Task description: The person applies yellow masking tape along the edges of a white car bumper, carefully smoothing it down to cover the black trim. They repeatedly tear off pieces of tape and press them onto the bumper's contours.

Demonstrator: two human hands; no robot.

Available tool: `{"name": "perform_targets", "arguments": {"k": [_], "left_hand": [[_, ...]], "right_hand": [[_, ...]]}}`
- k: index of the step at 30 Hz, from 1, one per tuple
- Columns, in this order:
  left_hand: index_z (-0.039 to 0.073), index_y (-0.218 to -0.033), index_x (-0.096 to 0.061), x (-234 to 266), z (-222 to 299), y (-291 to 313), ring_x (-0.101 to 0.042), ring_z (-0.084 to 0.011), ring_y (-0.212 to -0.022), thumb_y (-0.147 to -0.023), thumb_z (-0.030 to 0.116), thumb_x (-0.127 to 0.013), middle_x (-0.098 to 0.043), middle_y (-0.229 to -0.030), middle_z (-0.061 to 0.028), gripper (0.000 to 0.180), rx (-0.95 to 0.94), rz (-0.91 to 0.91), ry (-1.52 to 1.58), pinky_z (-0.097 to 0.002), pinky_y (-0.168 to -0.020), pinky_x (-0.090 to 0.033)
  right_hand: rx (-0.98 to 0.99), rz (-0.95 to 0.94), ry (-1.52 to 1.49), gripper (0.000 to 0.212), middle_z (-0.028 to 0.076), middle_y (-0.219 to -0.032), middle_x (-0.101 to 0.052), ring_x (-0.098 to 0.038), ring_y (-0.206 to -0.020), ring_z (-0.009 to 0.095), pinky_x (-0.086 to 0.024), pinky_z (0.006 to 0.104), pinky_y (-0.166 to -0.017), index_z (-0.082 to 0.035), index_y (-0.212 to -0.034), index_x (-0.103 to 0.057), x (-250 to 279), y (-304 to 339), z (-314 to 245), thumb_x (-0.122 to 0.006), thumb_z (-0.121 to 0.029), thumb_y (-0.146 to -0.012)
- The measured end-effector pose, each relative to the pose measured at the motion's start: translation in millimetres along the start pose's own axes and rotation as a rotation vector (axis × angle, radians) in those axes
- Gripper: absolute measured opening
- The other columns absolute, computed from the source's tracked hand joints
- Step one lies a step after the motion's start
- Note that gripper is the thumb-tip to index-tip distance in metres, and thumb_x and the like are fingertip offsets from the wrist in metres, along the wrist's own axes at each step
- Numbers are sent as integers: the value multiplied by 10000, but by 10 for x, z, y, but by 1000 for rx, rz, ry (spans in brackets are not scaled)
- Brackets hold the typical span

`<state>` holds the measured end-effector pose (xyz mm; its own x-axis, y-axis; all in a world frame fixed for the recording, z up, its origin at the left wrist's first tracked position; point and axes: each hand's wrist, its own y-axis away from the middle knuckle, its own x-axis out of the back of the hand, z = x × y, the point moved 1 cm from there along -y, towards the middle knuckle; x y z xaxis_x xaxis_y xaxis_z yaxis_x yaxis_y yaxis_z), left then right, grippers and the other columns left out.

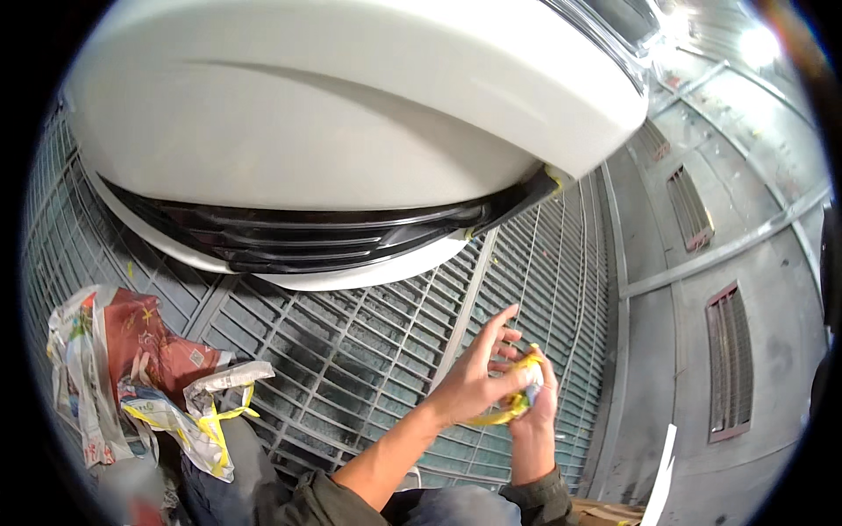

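Note:
In front of my lap, both hands are together around a small crumpled wad of yellow masking tape and printed paper [528, 383]. My right hand [545, 405] is closed around its right side. My left hand [474, 375] presses its thumb onto the wad from the left; its index finger points up and away and the other fingers curl behind. A yellow strip of tape [491, 419] hangs from the wad below my left hand. Across my left leg and beside it lies crumpled newspaper [180, 386] with yellow tape along its edges.
A white car bumper [307, 140] with a black lower grille [333, 237] fills the space ahead, above a metal floor grating [351, 333]. Bits of yellow tape cling to the bumper's right corner. A grey wall with vents [730, 364] stands at right. Brown cardboard [605, 512] lies at lower right.

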<state>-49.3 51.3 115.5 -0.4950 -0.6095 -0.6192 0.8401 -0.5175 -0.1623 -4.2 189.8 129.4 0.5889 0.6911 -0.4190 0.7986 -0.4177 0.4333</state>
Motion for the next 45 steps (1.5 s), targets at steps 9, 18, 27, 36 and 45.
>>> {"name": "perform_targets", "arguments": {"k": [9, 18, 27, 36, 45], "left_hand": [[-17, -1056, -655, -67, 877, -821, -461, -14, -543, -889, 172, -661, -549, -708, 27, 253, -26, 462, 523, -170, -440, -350], [15, -1157, -603, -86, 1003, -1204, -371, -18, -493, -904, 111, -594, -494, -670, 34, 271, -85, 424, 577, -180, -414, -285], [31, -1024, -613, -302, 1184, -1293, -366, -33, -460, -939, 134, -546, -492, -646, 24, 149, -146, 460, 522, -195, -401, -283], [42, -897, -586, -332, 1270, -1294, -341, -47, -456, -933, 102, -533, -496, -642, -2, 88, -87, 472, 651, -208, -390, -252], [34, -961, -620, -398, 1259, -1278, -353, -40, -464, -950, 111, -528, -500, -647, -2, 120, -100, 553, 609, -201, -400, -262]], "right_hand": [[-22, -75, 66, 174, 2, -785, -529, -515, -669, 143, -483, 285, -514, -94, -864, -549, 112, 637, -321, -566, -265, -895], [-43, -122, 127, 201, -4, -709, -422, -419, -639, 130, -421, 287, -532, -101, -773, -450, -35, 729, -321, -569, -226, -875], [-69, -85, 118, 172, 8, -739, -460, -441, -655, 142, -424, 283, -528, -76, -823, -499, 84, 744, -350, -570, -228, -863], [-121, -71, 84, 173, 0, -733, -465, -469, -660, 129, -453, 243, -459, -87, -850, -534, 130, 699, -311, -553, -256, -883], [-147, -100, 34, 171, 28, -788, -544, -505, -701, 169, -477, 291, -538, -62, -855, -558, 103, 724, -357, -593, -229, -861]]}}
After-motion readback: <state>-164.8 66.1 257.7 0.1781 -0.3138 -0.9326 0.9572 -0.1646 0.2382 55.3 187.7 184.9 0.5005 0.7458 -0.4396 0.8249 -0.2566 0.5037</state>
